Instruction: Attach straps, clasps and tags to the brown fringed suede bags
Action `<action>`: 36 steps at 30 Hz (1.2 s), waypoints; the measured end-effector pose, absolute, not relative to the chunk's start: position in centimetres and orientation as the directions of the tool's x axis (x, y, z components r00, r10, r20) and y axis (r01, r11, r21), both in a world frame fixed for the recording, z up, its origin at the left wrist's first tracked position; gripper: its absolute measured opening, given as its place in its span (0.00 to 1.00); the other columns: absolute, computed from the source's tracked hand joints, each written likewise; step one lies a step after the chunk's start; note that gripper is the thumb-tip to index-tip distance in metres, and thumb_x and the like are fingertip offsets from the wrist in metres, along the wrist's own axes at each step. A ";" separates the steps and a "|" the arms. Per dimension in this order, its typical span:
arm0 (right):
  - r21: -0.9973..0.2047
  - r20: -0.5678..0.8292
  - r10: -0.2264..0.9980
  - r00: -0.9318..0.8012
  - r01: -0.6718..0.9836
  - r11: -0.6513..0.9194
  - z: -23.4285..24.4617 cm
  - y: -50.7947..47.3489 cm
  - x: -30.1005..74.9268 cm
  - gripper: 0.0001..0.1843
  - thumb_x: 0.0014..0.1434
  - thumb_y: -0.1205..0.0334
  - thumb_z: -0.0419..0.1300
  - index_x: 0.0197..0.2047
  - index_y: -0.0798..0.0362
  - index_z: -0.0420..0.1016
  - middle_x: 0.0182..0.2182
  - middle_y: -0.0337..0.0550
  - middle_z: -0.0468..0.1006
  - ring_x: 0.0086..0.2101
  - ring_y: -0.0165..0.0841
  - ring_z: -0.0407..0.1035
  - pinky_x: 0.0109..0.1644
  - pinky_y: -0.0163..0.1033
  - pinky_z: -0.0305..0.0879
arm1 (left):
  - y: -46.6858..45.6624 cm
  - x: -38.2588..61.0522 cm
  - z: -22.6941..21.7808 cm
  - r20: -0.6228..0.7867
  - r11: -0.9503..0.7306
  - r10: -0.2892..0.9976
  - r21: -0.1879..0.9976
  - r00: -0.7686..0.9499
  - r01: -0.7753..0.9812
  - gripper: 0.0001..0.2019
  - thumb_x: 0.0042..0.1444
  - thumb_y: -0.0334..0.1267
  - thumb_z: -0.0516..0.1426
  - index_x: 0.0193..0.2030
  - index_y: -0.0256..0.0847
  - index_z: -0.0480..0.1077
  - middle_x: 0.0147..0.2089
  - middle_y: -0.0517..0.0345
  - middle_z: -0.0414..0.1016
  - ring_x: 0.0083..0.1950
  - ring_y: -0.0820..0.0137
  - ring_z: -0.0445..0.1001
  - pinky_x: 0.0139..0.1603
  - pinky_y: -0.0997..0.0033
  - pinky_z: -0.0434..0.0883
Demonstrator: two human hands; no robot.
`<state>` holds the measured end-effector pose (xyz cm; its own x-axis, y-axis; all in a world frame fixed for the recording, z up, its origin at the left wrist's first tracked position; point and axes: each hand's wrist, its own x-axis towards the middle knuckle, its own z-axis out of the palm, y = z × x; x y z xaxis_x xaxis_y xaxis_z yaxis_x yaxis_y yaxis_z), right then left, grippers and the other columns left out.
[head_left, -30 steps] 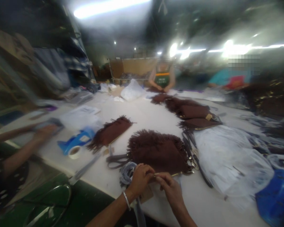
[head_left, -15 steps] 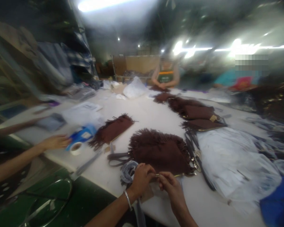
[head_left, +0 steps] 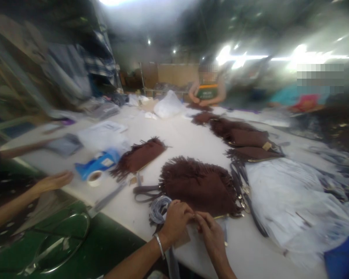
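Note:
A dark brown fringed bag [head_left: 197, 190] lies flat on the white table before me, its gold zip along the near edge. At that edge my left hand [head_left: 177, 217], with a silver bangle on the wrist, is closed in a pinch. My right hand [head_left: 211, 228] pinches close against its fingertips. The small part between them is hidden by the fingers. Under my left hand shows a brown card tag [head_left: 182, 238]. Touching the left hand's outer side is a coiled grey strap [head_left: 159, 209]. The bag's wrist loop [head_left: 145, 192] sticks out to the left.
Another fringed bag [head_left: 144, 155] lies farther left, near a blue packet [head_left: 97, 164] and a white tape roll [head_left: 94, 178]. More brown bags [head_left: 247, 137] and a clear plastic heap [head_left: 293, 205] are right. A co-worker's hand [head_left: 55, 181] reaches in from the left; two people sit across.
The co-worker's hand on the left has drawn back from the blue packet. My two hands have come closer together, covering the small gold part between them. The view has shifted slightly.

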<state>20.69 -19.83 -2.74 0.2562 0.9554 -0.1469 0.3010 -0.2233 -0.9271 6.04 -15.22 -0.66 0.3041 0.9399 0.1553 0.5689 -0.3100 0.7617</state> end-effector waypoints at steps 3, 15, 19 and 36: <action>-0.923 -0.152 0.956 0.252 0.308 -0.229 -2.6 -19.8 20.6 0.19 0.56 0.43 0.57 0.38 0.48 0.79 0.21 0.38 0.74 0.25 0.35 0.68 0.31 0.36 0.63 | -15.4 6.0 -1.0 0.183 -0.351 0.927 0.731 0.328 0.585 0.08 0.59 0.32 0.53 0.30 0.41 0.71 0.32 0.59 0.75 0.40 0.66 0.69 0.50 0.61 0.60; -0.892 -0.083 0.974 0.213 0.419 -0.168 -2.5 -19.7 20.5 0.19 0.55 0.41 0.58 0.36 0.47 0.79 0.25 0.40 0.78 0.26 0.36 0.70 0.34 0.38 0.64 | -16.0 5.8 -2.4 0.292 -0.547 0.835 0.527 0.466 0.650 0.06 0.58 0.32 0.52 0.34 0.40 0.71 0.35 0.52 0.70 0.40 0.64 0.66 0.44 0.60 0.61; -0.892 -0.098 0.977 0.191 0.418 -0.171 -1.8 -19.5 20.7 0.16 0.56 0.45 0.58 0.35 0.47 0.79 0.23 0.39 0.77 0.25 0.35 0.69 0.33 0.38 0.63 | -15.9 5.7 -2.4 0.292 -0.576 0.814 0.521 0.503 0.630 0.05 0.56 0.32 0.53 0.34 0.39 0.70 0.36 0.52 0.69 0.41 0.63 0.65 0.44 0.60 0.60; -0.884 -0.453 0.889 -0.065 -0.094 -0.457 -2.7 -17.9 22.0 0.22 0.41 0.45 0.70 0.27 0.53 0.69 0.18 0.35 0.74 0.16 0.23 0.58 0.21 0.29 0.46 | -15.7 5.8 -3.0 0.260 -0.532 0.838 0.582 0.479 0.615 0.04 0.58 0.35 0.53 0.33 0.40 0.68 0.35 0.53 0.71 0.40 0.63 0.66 0.42 0.61 0.58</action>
